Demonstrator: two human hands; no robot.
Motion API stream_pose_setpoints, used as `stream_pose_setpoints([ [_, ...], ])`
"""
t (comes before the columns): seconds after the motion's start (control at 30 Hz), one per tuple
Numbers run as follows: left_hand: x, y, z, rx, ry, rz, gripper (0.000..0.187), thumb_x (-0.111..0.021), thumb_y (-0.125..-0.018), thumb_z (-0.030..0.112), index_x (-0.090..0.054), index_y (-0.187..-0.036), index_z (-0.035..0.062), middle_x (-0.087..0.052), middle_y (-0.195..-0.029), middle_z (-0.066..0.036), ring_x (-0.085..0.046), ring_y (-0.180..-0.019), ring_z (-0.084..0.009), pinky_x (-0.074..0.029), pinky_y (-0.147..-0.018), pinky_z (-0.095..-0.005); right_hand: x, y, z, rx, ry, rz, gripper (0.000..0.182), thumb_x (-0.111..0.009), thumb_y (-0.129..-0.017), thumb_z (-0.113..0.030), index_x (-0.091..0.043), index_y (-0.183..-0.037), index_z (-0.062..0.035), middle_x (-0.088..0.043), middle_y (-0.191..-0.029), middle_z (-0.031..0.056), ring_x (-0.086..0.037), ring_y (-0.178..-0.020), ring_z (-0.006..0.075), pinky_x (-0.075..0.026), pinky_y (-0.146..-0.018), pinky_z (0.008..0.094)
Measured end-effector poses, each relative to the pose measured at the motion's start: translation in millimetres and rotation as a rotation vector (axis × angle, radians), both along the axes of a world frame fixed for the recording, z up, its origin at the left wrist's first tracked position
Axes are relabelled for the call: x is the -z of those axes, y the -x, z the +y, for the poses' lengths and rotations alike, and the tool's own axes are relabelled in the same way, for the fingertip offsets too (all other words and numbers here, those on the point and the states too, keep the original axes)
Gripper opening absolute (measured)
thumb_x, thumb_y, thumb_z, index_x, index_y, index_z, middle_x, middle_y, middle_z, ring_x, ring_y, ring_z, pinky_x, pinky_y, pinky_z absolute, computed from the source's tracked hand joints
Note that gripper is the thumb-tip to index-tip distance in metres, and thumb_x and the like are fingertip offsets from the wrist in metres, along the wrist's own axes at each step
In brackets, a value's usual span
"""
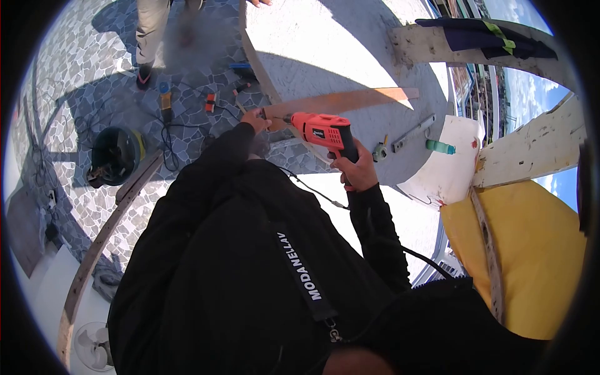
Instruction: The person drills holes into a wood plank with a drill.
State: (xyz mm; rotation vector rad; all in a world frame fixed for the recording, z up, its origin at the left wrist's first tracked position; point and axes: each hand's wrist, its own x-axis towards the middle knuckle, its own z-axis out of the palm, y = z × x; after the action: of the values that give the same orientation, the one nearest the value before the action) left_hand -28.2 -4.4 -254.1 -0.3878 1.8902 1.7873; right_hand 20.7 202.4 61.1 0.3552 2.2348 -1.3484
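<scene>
A red and black power drill (319, 129) lies level across the middle of the view, its chuck pointing left. My right hand (357, 167) is wrapped round its black handle. At the left end of a long brown wooden strip (344, 100), my left hand (255, 120) has its fingers closed on the wood, just beyond the drill's tip. Whether the bit touches the wood cannot be made out. The strip rests over a large pale board (300, 44). To the right of the drill are a tape measure (380, 151) and a metal level (414, 134).
A green bottle (440, 147) stands out at right, near a yellow sheet (531, 250). At left are a dark bucket (117, 155), cables and a long wooden piece (103, 240). Another person's leg (150, 31) is at top left, near an orange-and-black tool (165, 103).
</scene>
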Motion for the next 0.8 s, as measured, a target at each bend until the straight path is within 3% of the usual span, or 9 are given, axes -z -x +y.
stream_pose_setpoints([
  [0.17, -7.2, -0.8, -1.4, -0.015, -0.031, -0.013, 0.044, -0.074, -0.074, 0.019, -0.063, -0.114, 0.0038, -0.069, -0.101, -0.012, -0.066, -0.093, -0.0207, -0.048, -0.085, -0.0316, 4.2, 6.8, 9.9, 0.001, 0.054, 0.01, 0.048, -0.06, -0.069, -0.002, -0.052, -0.116, 0.0021, -0.065, -0.089, 0.0074, -0.059, -0.07, 0.0095, -0.046, -0.048, 0.0226],
  [0.23, -3.4, 1.9, 0.6, 0.006, 0.002, -0.002, 0.044, -0.074, -0.074, 0.019, -0.064, -0.114, 0.0036, -0.069, -0.101, -0.012, -0.066, -0.093, -0.0206, -0.048, -0.085, -0.0316, 1.3, 13.5, 11.4, -0.153, -0.117, -0.052, 0.052, -0.062, -0.069, -0.009, -0.05, -0.118, 0.0004, -0.065, -0.09, 0.0117, -0.065, -0.078, 0.0191, -0.052, -0.062, 0.0298],
  [0.27, -1.5, 2.5, 2.0, -0.002, 0.002, -0.007, 0.044, -0.075, -0.073, 0.02, -0.064, -0.113, 0.0046, -0.069, -0.101, -0.012, -0.066, -0.093, -0.0205, -0.048, -0.085, -0.0318, 2.5, 18.0, 10.8, -0.145, -0.118, -0.051, 0.052, -0.062, -0.069, -0.009, -0.05, -0.118, 0.0004, -0.065, -0.09, 0.0117, -0.065, -0.078, 0.0191, -0.052, -0.062, 0.0298],
  [0.33, 8.4, 1.8, 6.9, -0.006, -0.004, -0.004, 0.044, -0.075, -0.073, 0.02, -0.065, -0.113, 0.0056, -0.069, -0.1, -0.011, -0.066, -0.093, -0.0204, -0.049, -0.085, -0.0319, 4.1, 26.1, 1.9, -0.442, -0.467, -0.027, 0.056, -0.064, -0.07, -0.016, -0.048, -0.122, -0.002, -0.066, -0.093, 0.0185, -0.067, -0.086, 0.0334, -0.052, -0.074, 0.0382],
  [0.37, 13.7, 1.2, 7.2, -0.013, 0.003, 0.021, 0.044, -0.076, -0.072, 0.021, -0.066, -0.112, 0.007, -0.069, -0.1, -0.011, -0.066, -0.094, -0.0208, -0.049, -0.085, -0.0321, 1.1, 26.2, -4.2, -0.48, -0.487, 0.054, 0.057, -0.063, -0.07, -0.018, -0.048, -0.122, -0.004, -0.064, -0.095, 0.0248, -0.063, -0.089, 0.0437, -0.05, -0.078, 0.0444],
  [0.6, -15.3, -2.8, 3.2, -0.055, 0.119, 0.016, 0.049, -0.078, -0.068, 0.021, -0.067, -0.114, 0.0105, -0.069, -0.102, -0.012, -0.066, -0.096, -0.0235, -0.05, -0.085, -0.033, -9.0, 50.5, -26.9, -0.736, -0.482, 0.187, 0.057, -0.063, -0.067, -0.016, -0.05, -0.122, -0.004, -0.064, -0.094, 0.0266, -0.061, -0.092, 0.0451, -0.048, -0.083, 0.0472],
  [0.8, -30.3, -2.9, 1.9, -0.148, 0.107, -0.021, 0.05, -0.08, -0.063, 0.022, -0.064, -0.108, 0.0069, -0.069, -0.099, -0.011, -0.067, -0.092, -0.0251, -0.051, -0.083, -0.0333, 6.4, 67.4, -17.2, -0.68, -0.509, 0.266, 0.048, -0.065, -0.067, -0.012, -0.056, -0.113, -0.0008, -0.066, -0.084, 0.018, -0.065, -0.078, 0.0364, -0.051, -0.075, 0.0392],
])
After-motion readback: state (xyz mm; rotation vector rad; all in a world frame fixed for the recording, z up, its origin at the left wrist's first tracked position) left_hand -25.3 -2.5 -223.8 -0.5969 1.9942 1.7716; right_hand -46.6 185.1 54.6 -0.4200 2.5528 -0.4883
